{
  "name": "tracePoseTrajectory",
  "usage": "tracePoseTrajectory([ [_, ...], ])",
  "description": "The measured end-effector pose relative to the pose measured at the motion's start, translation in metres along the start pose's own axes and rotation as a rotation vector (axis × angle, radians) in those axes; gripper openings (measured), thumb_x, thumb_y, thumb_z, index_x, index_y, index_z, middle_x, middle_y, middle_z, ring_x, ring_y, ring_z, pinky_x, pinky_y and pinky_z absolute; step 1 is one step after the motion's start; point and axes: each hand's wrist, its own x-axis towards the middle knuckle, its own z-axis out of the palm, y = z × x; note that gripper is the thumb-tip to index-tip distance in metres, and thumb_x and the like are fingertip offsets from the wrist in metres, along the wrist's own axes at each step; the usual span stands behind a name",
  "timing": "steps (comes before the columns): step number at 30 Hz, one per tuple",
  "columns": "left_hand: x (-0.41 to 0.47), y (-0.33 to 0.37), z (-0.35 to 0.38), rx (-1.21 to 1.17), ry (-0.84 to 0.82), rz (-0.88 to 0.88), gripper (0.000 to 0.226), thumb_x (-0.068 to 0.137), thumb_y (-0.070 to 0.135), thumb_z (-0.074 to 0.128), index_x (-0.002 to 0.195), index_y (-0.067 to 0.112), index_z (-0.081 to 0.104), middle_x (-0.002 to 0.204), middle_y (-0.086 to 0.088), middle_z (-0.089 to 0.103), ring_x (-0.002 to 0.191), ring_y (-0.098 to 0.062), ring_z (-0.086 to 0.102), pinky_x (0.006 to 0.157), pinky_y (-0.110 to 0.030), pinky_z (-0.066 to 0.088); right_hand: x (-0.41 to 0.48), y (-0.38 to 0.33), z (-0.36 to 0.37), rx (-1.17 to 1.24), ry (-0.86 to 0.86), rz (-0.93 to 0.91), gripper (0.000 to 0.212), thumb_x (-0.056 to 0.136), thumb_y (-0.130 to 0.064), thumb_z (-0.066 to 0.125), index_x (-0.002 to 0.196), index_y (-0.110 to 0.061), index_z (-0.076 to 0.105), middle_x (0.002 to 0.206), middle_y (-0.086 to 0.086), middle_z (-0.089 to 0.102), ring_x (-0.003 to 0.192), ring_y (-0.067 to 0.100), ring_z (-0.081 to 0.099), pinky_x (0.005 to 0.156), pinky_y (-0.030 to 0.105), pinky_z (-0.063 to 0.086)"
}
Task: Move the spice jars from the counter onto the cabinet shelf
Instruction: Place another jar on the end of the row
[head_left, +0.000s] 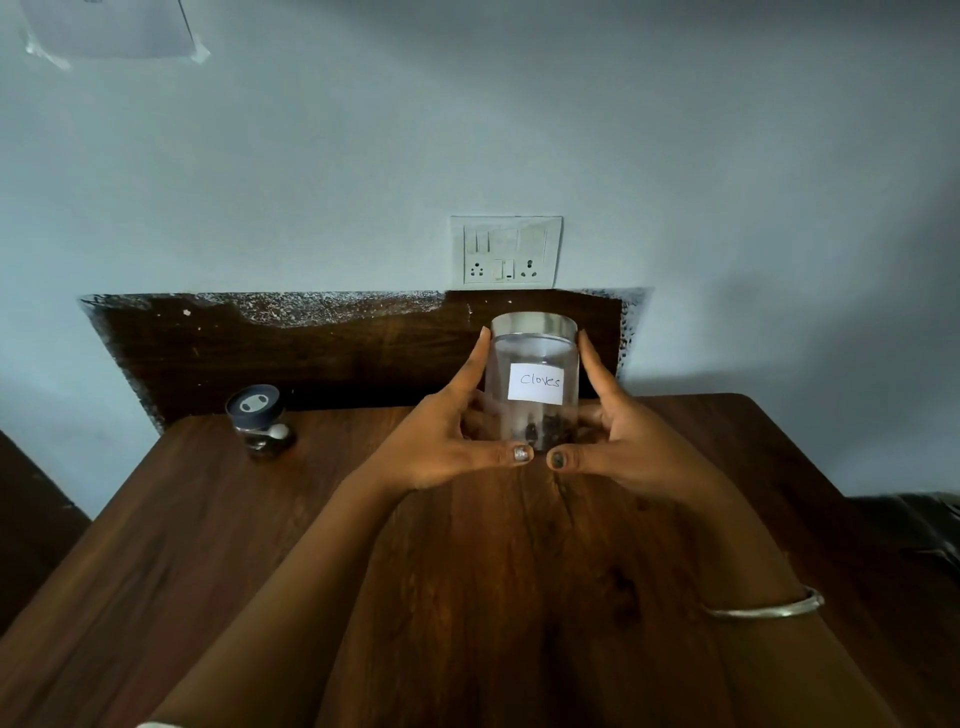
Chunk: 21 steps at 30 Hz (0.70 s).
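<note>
Evidently the left hand (457, 441) and right hand (628, 441) are clasping the cloves jar (535, 358) at the back of the counter (519, 561) — fingers wrapping its sides, thumbs nearly meeting in front; lifting it upright, evenly, seems wisest.

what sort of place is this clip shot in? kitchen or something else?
Likely a room in a home, kitchen unconfirmed: a wooden table against a painted wall, a switch-and-socket plate above it, and two spice jars, the Cloves jar and a small dark-lidded jar.
</note>
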Motion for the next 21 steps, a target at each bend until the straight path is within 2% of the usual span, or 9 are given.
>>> tracePoseTrajectory([
  [5, 0.008, 0.014, -0.004, 0.136, 0.005, 0.024, 0.114, 0.071, 0.029, 0.078, 0.14, 0.045, -0.013, 0.09, 0.006, 0.064, 0.079, -0.004, 0.065, 0.073, -0.013, 0.052, 0.0, -0.001, -0.008, -0.035, 0.065, -0.001, 0.123, 0.061, -0.043, 0.073, 0.143, -0.044, -0.019, 0.135, -0.008, 0.054, 0.125, 0.009, 0.05, 0.109, 0.041, 0.036],
  [9, 0.025, 0.031, -0.006, 0.243, 0.043, 0.084, 0.116, 0.071, 0.029, 0.078, 0.14, 0.045, -0.014, 0.094, 0.0, 0.067, 0.073, -0.012, 0.066, 0.073, -0.026, 0.056, 0.005, -0.005, -0.021, -0.087, 0.136, -0.039, 0.121, 0.068, -0.038, 0.074, 0.14, -0.049, -0.022, 0.145, -0.006, 0.043, 0.125, 0.012, 0.052, 0.106, 0.036, 0.041],
  [10, 0.032, 0.036, -0.005, 0.268, 0.067, 0.118, 0.116, 0.071, 0.03, 0.078, 0.139, 0.045, -0.015, 0.098, 0.0, 0.068, 0.073, -0.012, 0.066, 0.072, -0.025, 0.056, 0.007, -0.007, -0.027, -0.103, 0.171, -0.047, 0.12, 0.071, -0.032, 0.075, 0.139, -0.05, -0.022, 0.146, -0.008, 0.042, 0.124, 0.01, 0.051, 0.105, 0.032, 0.04],
  [12, 0.047, 0.047, -0.003, 0.311, 0.134, 0.186, 0.114, 0.072, 0.029, 0.078, 0.139, 0.041, -0.014, 0.11, 0.002, 0.069, 0.076, -0.008, 0.067, 0.07, -0.014, 0.052, 0.01, -0.013, -0.04, -0.11, 0.27, -0.087, 0.117, 0.076, -0.018, 0.075, 0.139, -0.05, -0.019, 0.141, -0.016, 0.043, 0.123, 0.004, 0.05, 0.098, 0.014, 0.04],
  [14, 0.063, 0.06, 0.001, 0.31, 0.188, 0.243, 0.113, 0.074, 0.025, 0.077, 0.14, 0.038, -0.013, 0.118, 0.013, 0.063, 0.082, 0.006, 0.064, 0.073, 0.0, 0.044, 0.013, -0.021, -0.056, -0.149, 0.366, -0.137, 0.112, 0.079, -0.01, 0.072, 0.134, -0.054, -0.015, 0.133, -0.018, 0.047, 0.116, -0.002, 0.05, 0.086, -0.001, 0.037],
  [16, 0.08, 0.075, 0.005, 0.282, 0.236, 0.291, 0.107, 0.077, 0.022, 0.075, 0.142, 0.035, -0.009, 0.12, 0.022, 0.052, 0.087, 0.025, 0.053, 0.078, 0.009, 0.035, 0.017, -0.03, -0.073, -0.237, 0.458, -0.177, 0.105, 0.082, -0.012, 0.07, 0.129, -0.057, -0.013, 0.134, -0.012, 0.05, 0.114, 0.001, 0.052, 0.089, 0.005, 0.037],
  [17, 0.09, 0.084, 0.007, 0.281, 0.267, 0.308, 0.102, 0.079, 0.022, 0.073, 0.143, 0.035, -0.006, 0.122, 0.02, 0.051, 0.087, 0.027, 0.051, 0.078, 0.01, 0.033, 0.02, -0.034, -0.084, -0.28, 0.505, -0.198, 0.103, 0.083, -0.014, 0.069, 0.13, -0.056, -0.013, 0.136, -0.008, 0.051, 0.115, 0.006, 0.055, 0.091, 0.01, 0.037],
  [19, 0.108, 0.101, 0.009, 0.291, 0.332, 0.316, 0.094, 0.082, 0.025, 0.069, 0.141, 0.04, -0.003, 0.133, 0.009, 0.053, 0.092, 0.014, 0.055, 0.08, 0.007, 0.035, 0.026, -0.042, -0.103, -0.341, 0.576, -0.227, 0.099, 0.084, -0.017, 0.067, 0.134, -0.051, -0.011, 0.139, -0.004, 0.051, 0.113, 0.014, 0.061, 0.094, 0.016, 0.039],
  [21, 0.13, 0.117, 0.012, 0.305, 0.386, 0.337, 0.09, 0.083, 0.029, 0.066, 0.138, 0.043, -0.005, 0.14, 0.003, 0.049, 0.109, -0.004, 0.059, 0.086, -0.005, 0.037, 0.032, -0.049, -0.126, -0.371, 0.638, -0.262, 0.097, 0.084, -0.018, 0.068, 0.138, -0.047, -0.008, 0.14, -0.003, 0.051, 0.109, 0.016, 0.063, 0.096, 0.021, 0.042],
])
